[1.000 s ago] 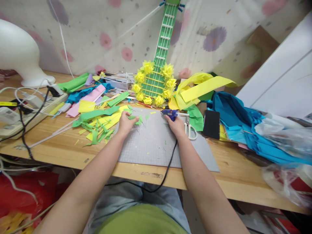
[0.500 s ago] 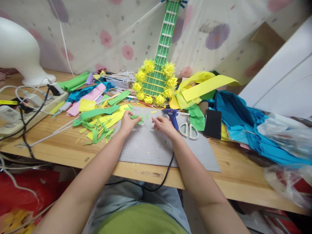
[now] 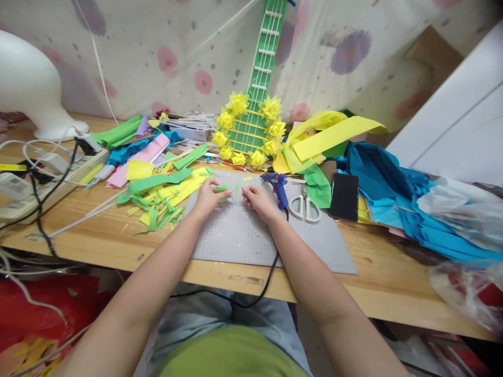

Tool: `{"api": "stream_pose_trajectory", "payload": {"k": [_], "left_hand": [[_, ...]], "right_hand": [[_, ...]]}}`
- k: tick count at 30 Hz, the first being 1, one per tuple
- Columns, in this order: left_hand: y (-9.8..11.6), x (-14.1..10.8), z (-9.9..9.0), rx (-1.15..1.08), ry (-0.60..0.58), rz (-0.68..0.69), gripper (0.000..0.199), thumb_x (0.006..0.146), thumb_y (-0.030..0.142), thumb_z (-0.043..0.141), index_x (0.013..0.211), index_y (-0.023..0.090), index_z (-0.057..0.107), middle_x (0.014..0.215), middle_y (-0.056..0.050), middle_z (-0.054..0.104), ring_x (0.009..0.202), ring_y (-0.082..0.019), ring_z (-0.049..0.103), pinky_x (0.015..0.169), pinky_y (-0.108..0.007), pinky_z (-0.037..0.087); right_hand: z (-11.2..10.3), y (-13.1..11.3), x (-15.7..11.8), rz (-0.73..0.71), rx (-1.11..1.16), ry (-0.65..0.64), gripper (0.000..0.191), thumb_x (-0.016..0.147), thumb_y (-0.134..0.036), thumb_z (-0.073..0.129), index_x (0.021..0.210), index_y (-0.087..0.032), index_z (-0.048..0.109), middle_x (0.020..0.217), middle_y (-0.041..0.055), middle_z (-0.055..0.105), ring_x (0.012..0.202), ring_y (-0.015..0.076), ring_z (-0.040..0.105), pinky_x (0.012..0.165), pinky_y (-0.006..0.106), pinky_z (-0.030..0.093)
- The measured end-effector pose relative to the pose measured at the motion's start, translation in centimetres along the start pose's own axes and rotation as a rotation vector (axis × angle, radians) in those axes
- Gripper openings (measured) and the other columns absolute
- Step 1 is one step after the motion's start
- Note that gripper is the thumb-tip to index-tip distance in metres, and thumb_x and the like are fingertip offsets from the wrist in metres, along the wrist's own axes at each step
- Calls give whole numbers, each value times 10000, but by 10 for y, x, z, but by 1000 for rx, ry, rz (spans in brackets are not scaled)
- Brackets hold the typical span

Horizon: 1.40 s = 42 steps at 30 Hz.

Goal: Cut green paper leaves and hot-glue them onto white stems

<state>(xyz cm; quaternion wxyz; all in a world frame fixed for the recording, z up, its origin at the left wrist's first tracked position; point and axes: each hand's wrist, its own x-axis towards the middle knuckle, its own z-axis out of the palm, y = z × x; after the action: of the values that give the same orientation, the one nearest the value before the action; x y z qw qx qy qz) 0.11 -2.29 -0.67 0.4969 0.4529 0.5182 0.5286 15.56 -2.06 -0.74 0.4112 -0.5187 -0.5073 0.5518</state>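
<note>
Paper [image 3: 223, 187], green, is pinched between thumb and fingers of the left hand [image 3: 206, 201] over the far left part of the mat [image 3: 236, 241], while the right hand [image 3: 260, 201] faces it across a narrow gap, fingertips drawn together, though I cannot tell whether they hold anything. Room to move lies on the mat's near half, flecked with bits, its front edge just short of the front edge of the desk [image 3: 377, 272]. Glue gun [image 3: 280, 189] and scissors [image 3: 304, 207] flank the right hand, scraps [image 3: 163, 201] the left, and the guitar [image 3: 249, 133] stands beyond the far edge.
</note>
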Motion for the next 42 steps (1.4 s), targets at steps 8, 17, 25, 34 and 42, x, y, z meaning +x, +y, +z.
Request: {"api": "stream_pose_trajectory", "payload": {"k": [8,17,25,34,42], "left_hand": [[3,-2,1,-66,-33,-42,505,503,179,746,845,191,376,612,15,653,557,-144,640,613,-271,490],[0,-1,-1,31,-30,-8,520,488,275,759,871,188,419,594,21,640,553,-159,635,610,-283,481],[6,-5,0,-44,-77,-37,523,467,217,762,845,188,402,691,-5,673,592,-138,632,659,-294,482],[2,-3,-1,13,-49,-13,540,469,228,761,884,189,417,656,5,666,549,-139,623,634,-287,480],[5,-4,0,5,-49,-23,539,461,234,764,870,185,416,609,17,647,531,-135,613,605,-269,473]], "right_hand": [[0,-2,-1,34,32,-1,228,810,-296,495,629,-175,428,485,-75,429,359,24,339,354,161,216],[0,0,-1,14,23,-7,232,796,-332,517,643,-178,435,477,-78,432,356,25,346,340,158,223],[-2,2,0,0,39,2,208,795,-307,521,653,-178,441,488,-74,451,352,26,353,326,158,233],[-1,-1,-2,-7,44,-18,197,792,-308,523,668,-174,449,504,-75,459,359,19,358,326,150,242],[-1,2,0,-8,51,-10,191,799,-295,512,667,-176,442,504,-74,473,355,24,365,322,153,240]]}}
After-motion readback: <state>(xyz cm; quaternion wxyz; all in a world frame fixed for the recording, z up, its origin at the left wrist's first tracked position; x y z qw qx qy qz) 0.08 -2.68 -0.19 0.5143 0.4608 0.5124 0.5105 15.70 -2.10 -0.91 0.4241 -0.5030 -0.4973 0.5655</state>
